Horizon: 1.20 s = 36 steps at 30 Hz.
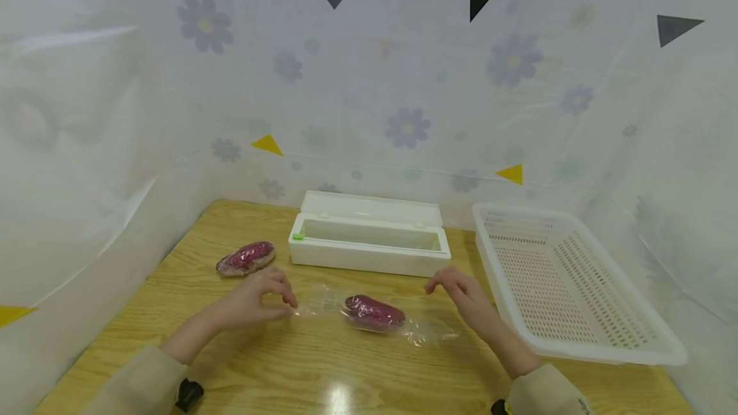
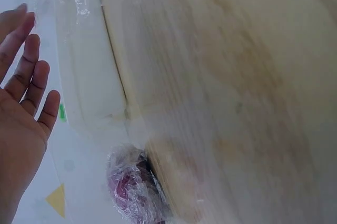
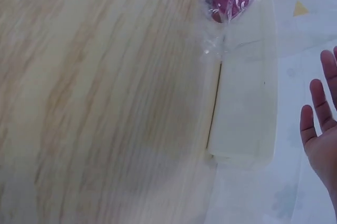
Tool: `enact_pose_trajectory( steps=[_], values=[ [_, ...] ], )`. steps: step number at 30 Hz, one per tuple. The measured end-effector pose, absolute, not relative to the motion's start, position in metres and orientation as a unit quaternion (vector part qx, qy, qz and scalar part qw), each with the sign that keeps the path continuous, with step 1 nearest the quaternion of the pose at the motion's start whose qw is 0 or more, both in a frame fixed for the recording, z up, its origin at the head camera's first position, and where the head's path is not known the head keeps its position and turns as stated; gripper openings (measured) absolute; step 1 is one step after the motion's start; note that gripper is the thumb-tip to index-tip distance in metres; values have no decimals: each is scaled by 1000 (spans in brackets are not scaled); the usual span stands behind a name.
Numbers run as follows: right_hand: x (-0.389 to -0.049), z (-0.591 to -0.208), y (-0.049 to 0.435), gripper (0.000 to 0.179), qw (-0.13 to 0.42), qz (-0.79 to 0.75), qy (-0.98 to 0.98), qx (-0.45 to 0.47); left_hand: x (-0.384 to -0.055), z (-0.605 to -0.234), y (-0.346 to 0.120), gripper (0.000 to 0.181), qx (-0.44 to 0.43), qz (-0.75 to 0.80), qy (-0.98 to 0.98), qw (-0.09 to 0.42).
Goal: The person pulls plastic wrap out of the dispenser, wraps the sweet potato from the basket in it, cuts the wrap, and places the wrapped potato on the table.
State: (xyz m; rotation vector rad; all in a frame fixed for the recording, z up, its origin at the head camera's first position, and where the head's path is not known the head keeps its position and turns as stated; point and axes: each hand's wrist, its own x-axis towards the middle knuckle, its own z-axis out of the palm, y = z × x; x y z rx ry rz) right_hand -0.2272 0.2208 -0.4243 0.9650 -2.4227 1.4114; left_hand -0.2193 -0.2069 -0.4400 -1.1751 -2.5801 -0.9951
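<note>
A purple-red sweet potato [image 1: 375, 312] lies on the table, in the middle of a sheet of clear plastic wrap [image 1: 423, 330] whose loose ends spread to both sides. At the wrap's left end, my left hand [image 1: 254, 300] pinches the film's edge between thumb and index finger; its other fingers are loosely bent. My right hand [image 1: 467, 300] hovers above the right end, apart from the film, its fingers relaxed and holding nothing. Another sweet potato [image 1: 246, 259], closely wrapped in film, lies beyond the left hand and also shows in the left wrist view [image 2: 129, 184].
Behind the sweet potato stands a long white wrap dispenser box [image 1: 369, 258] with its lid [image 1: 371, 207] raised and a green slider [image 1: 297, 236] at its left. A white perforated basket [image 1: 542, 287] occupies the table's right side. Patterned white sheeting [image 1: 357, 82] hangs around the table.
</note>
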Motion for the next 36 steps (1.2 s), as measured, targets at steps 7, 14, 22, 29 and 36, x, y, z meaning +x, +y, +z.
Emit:
enact_pose_trajectory(
  steps=[7, 14, 22, 29, 36],
  values=[
    [-223, -414, 198, 9, 156, 351, -875, 295, -222, -423, -181, 5, -418, -333, -835, 131],
    [-210, -403, 178, 11, 170, 309, -880, 317, -226, -415, -132, 9, -422, -267, -853, 152],
    [-209, -416, 154, 15, 166, 258, -890, 337, -232, -424, -89, 7, -450, -213, -851, 165],
    [-212, -441, 144, 15, 149, 221, -892, 366, -233, -434, -84, 13, -444, -193, -864, 136],
    [-216, -452, 143, 24, 146, 194, -895, 373, -236, -439, -84, 17, -406, -197, -888, 91]
  ],
)
